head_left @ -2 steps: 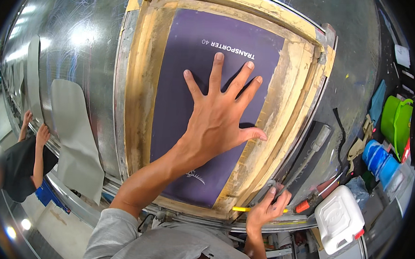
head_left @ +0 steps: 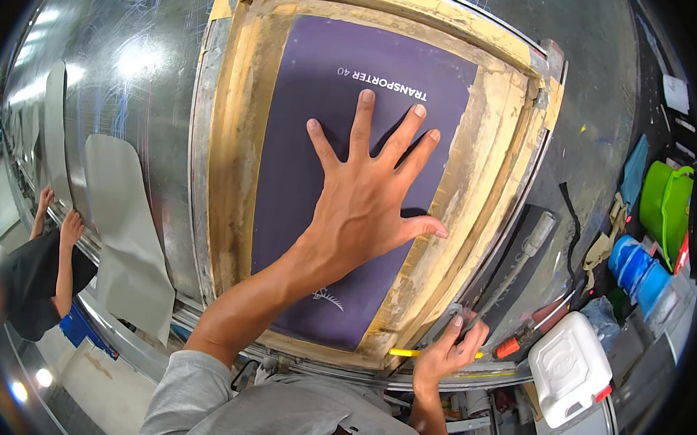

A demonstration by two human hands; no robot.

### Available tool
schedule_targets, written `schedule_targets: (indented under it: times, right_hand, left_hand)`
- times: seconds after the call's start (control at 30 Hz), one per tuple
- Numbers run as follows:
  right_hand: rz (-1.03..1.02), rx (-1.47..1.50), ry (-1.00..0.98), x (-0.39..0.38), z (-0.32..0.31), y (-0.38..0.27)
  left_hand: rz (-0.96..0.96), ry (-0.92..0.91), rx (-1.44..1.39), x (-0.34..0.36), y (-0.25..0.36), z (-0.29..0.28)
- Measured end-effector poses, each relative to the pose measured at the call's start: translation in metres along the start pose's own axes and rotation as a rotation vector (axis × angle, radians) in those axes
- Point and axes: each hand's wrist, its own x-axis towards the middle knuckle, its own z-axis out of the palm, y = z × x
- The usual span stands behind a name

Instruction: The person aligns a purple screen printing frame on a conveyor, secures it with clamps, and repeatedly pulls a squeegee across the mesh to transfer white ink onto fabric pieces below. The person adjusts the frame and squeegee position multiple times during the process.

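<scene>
A wooden screen-printing frame [head_left: 246, 166] with taped, stained edges lies in front of me on the dark table. Its middle is a smooth purple panel [head_left: 303, 192] carrying pale lettering and a small pale drawing. My left hand [head_left: 369, 183] presses flat on this panel, fingers spread, just below the lettering. By the frame's near right corner, my right hand [head_left: 451, 354] has its fingers curled in. A thin yellow pen-like stick [head_left: 405, 352] runs through that hand, showing on both sides of it. Beside its fingertips is a small grey metal fitting [head_left: 455, 309], partly hidden.
Right of the frame lie a metal bar [head_left: 538, 233], a red-handled screwdriver [head_left: 508, 347] and a white jerrycan [head_left: 569, 367]. Beyond stand a green bucket [head_left: 664, 204] and a blue container [head_left: 638, 269]. At left, grey sheets [head_left: 126, 223] lie near another person's hands [head_left: 72, 227].
</scene>
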Motion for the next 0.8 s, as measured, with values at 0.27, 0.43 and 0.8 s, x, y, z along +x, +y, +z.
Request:
schedule_targets:
  times: [0.27, 0.43, 0.8]
  right_hand:
    - [0.018, -0.027, 0.003, 0.0006, 0.0007, -0.0005]
    - [0.032, -0.033, -0.010, -0.0005, -0.0008, -0.0016]
    - [0.034, -0.047, -0.017, -0.0030, -0.0010, -0.0004]
  left_hand:
    - [-0.003, -0.007, 0.006, 0.0007, -0.0009, 0.0020]
    - [-0.002, -0.020, 0.003, 0.0000, -0.0011, 0.0023]
    - [-0.019, -0.050, -0.040, -0.0004, -0.0009, -0.0002]
